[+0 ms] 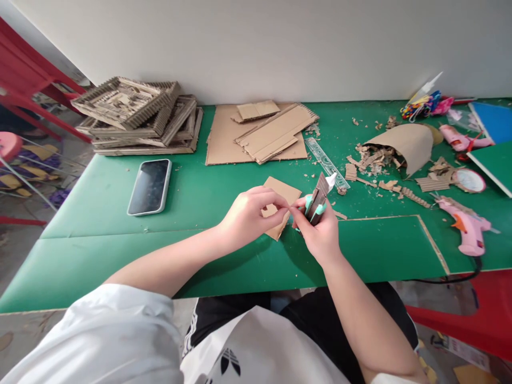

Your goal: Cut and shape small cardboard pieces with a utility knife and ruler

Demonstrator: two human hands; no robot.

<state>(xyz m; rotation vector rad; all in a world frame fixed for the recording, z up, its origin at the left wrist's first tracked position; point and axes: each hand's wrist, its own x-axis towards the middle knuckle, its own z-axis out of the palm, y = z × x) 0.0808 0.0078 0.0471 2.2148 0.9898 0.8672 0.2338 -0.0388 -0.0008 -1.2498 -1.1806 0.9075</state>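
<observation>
My left hand [256, 213] is closed in a pinch, its fingertips meeting those of my right hand; whatever small thing lies between them is hidden. In my right hand [321, 234] is a teal-and-dark utility knife [316, 201], tilted up with a white end pointing away from me. The thumb and forefinger of that hand are also pressed together near the left fingertips. Beneath both hands, a small cardboard piece [285, 188] lies on the green table [224, 282], partly covered by my left hand.
Stacked corrugated cardboard frames [140, 114] and a phone [149, 186] are at the left. Cardboard sheets [224, 138] lie at the back, beside a clear ruler [326, 162]. To the right are cardboard scraps [376, 159], a curved cardboard piece [414, 144] and a pink glue gun [466, 224].
</observation>
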